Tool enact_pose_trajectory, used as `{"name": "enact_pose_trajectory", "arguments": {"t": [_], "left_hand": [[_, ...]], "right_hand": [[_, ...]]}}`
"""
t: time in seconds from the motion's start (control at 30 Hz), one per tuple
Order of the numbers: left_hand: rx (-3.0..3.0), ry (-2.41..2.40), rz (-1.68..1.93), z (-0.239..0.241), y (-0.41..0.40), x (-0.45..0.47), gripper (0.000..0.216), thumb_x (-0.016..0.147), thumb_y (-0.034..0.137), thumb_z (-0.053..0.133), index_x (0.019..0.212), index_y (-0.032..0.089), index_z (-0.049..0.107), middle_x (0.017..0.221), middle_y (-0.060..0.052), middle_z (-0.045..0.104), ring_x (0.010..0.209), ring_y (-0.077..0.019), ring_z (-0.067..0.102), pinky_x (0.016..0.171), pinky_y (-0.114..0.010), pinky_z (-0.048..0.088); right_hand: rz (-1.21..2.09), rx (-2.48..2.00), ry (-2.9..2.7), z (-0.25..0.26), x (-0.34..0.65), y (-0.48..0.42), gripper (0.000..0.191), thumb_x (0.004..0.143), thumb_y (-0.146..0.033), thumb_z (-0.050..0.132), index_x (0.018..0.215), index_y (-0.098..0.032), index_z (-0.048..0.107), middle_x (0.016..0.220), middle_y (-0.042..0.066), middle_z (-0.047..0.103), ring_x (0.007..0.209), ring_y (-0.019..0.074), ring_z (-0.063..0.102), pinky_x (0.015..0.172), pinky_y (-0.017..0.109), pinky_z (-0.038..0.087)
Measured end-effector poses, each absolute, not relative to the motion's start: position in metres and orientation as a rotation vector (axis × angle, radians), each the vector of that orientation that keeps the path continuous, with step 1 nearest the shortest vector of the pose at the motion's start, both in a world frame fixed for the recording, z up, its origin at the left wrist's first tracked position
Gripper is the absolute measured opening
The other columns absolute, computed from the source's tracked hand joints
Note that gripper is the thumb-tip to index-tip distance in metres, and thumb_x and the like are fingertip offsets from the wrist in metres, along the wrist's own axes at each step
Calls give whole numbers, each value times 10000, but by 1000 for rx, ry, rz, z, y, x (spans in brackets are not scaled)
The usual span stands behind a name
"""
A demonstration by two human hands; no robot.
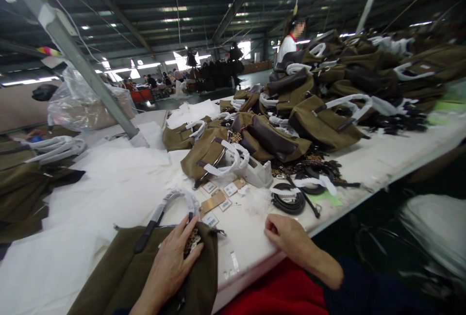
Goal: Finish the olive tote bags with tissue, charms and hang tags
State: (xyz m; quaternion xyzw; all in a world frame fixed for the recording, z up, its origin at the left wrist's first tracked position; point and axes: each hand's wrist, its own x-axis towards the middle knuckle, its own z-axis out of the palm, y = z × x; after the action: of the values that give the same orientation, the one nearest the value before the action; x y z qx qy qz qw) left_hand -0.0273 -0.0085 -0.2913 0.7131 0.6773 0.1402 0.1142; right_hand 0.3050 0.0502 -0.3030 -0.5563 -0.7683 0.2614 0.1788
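Observation:
An olive handbag [120,261] with a wrapped handle [174,203] lies at the table's near edge. My left hand [174,254] rests on top of it, fingers stretched out and thumb apart. Between thumb and fingers shows a leopard-patterned piece [192,240], partly covered. My right hand [286,231] is closed over the table edge, its fingertips curled under and hidden; whether anything is in them I cannot make out. Paper tags [213,202] with barcode labels lie beyond the bag. Coiled black straps [289,199] lie beyond my right hand.
Olive bags [324,123] with wrapped handles pile up along the table's far right. A white tape dispenser [257,173] stands among them. White sheets [109,184] cover the left side, near a slanted metal post [87,72]. A person [287,45] stands behind the pile.

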Motion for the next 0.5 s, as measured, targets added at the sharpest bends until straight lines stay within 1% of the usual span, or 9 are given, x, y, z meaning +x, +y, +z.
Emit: {"name": "enact_pose_trajectory", "arguments": {"t": [0.07,0.13,0.2,0.27,0.33,0.43,0.5], "left_hand": [[2126,1963,521,-289,-8,-28,575,942,429,479,1484,278,363,1540,-89,399,1392,-265,406,1162,-504,328],[2176,1971,694,-281,-9,-24,525,926,426,518,1412,234,457,1469,-111,473,1361,-277,427,1155,-505,337],[2202,1966,876,-269,-14,-11,410,915,409,550,1285,231,554,1376,-105,538,1305,-280,466,1128,-493,367],[2189,1901,997,-258,-21,8,283,917,377,557,1162,244,604,1297,-87,573,1245,-264,506,1087,-449,407],[2163,1789,1030,-252,-26,28,208,924,343,553,1097,249,622,1251,-77,585,1200,-242,536,1047,-398,438],[2099,1675,1006,-251,-29,52,175,924,325,555,1052,244,644,1201,-77,607,1161,-239,557,1017,-377,448],[2015,1642,1010,-253,-29,62,166,926,334,549,1006,235,656,1122,-77,636,1096,-241,585,967,-367,467]], "right_hand": [[914,-1506,-2078,-298,310,44,67,790,-170,548,740,-178,592,674,8,616,638,149,543,603,261,348],[1114,-1422,-1968,-293,315,34,63,774,-177,551,723,-177,587,640,-4,586,605,135,509,569,248,339],[1304,-1356,-1848,-288,320,25,63,777,-199,557,723,-177,582,616,-14,551,574,125,465,534,242,321],[1387,-1327,-1761,-284,323,19,87,803,-231,557,736,-179,576,615,-17,537,566,122,447,526,240,322],[1270,-1377,-1794,-285,322,20,101,832,-254,556,770,-180,584,640,-9,555,589,131,472,560,247,347],[827,-1559,-2040,-293,311,32,124,842,-294,609,863,-172,618,734,25,614,672,167,532,648,282,373],[617,-1646,-2162,-301,300,42,131,845,-279,619,894,-158,628,813,58,642,720,189,558,671,297,368]]}}
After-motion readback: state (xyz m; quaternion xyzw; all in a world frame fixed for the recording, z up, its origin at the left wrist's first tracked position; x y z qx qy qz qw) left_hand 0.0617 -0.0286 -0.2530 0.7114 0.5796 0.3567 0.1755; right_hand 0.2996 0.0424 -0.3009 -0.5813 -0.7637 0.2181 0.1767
